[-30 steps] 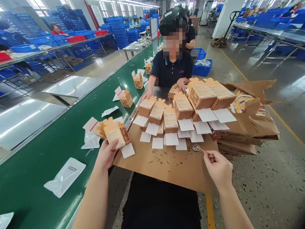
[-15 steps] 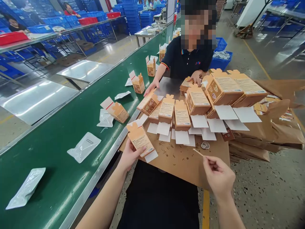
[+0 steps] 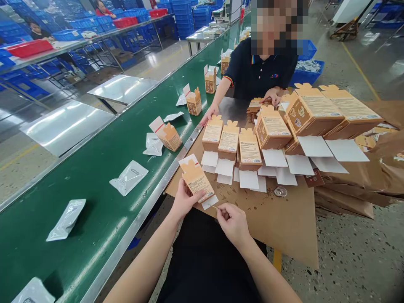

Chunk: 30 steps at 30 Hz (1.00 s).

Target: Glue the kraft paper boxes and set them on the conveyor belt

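Left of the cardboard sheet (image 3: 252, 223) runs the green conveyor belt (image 3: 78, 176), with clear plastic pouches (image 3: 128, 177) lying flat on it. At the sheet's near left corner the left hand (image 3: 184, 200) is closed around a small carton (image 3: 196, 181), thumb on the printed face, top tabs pointing away and the white flap (image 3: 210, 202) hanging toward the body. Just right of it the right hand (image 3: 234, 223) pinches a thin stick (image 3: 215, 206) between thumb and forefinger, other fingers curled in, with the tip at the flap's edge. The work looks best done with the carton braced firmly and the stick held low and light, so the tip meets only the flap and not the print. Further right on the sheet sits a small round tin (image 3: 280, 192), within easy reach of the stick. Behind it, rows of cartons (image 3: 249, 149) lie with their flaps spread. At the sheet's far end, on the metal counter (image 3: 232, 110), a co-worker's hand (image 3: 272, 96) rests on another stack.
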Tool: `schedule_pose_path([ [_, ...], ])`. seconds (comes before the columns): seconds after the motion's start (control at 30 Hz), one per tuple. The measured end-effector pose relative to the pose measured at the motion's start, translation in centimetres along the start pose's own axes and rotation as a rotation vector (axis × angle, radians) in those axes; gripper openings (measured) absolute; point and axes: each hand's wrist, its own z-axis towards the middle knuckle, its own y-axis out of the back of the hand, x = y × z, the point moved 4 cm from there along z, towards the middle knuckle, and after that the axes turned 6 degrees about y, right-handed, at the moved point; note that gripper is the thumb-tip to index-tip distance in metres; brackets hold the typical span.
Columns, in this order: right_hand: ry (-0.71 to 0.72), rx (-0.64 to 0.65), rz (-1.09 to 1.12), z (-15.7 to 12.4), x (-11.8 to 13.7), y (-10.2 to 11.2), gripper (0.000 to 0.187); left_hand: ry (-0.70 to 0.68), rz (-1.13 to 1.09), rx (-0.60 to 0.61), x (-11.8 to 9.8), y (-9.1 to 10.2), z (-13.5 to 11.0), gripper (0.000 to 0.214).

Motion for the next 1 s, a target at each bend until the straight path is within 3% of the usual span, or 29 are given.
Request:
schedule_pose_path([
  [0.23, -0.016, -0.077, -0.025, -0.4, 0.2, 2.4, 0.027, -0.058, 0.069, -0.022, -0.1, -0.4, -0.8, 0.085],
  [0.37, -0.087, -0.181, -0.044, -1.8, 0.0, 5.0, 0.027, -0.169, 0.165, -0.086, 1.1, -0.9, -1.8, 0.086],
  [0.53, -0.143, -0.209, -0.043, -3.2, -0.4, 7.1, 0.028, -0.238, 0.270, -0.134, 2.7, -0.7, -2.2, 0.088],
  [0.8, -0.126, -0.252, -0.034, -3.4, 0.0, 8.2, 0.023, -0.234, 0.375, -0.101, 1.5, -1.1, -3.2, 0.083],
  [1.0, -0.114, -0.247, -0.023, -3.3, 0.5, 8.0, 0.027, -0.223, 0.400, -0.092, 2.4, -1.8, -3.0, 0.079],
])
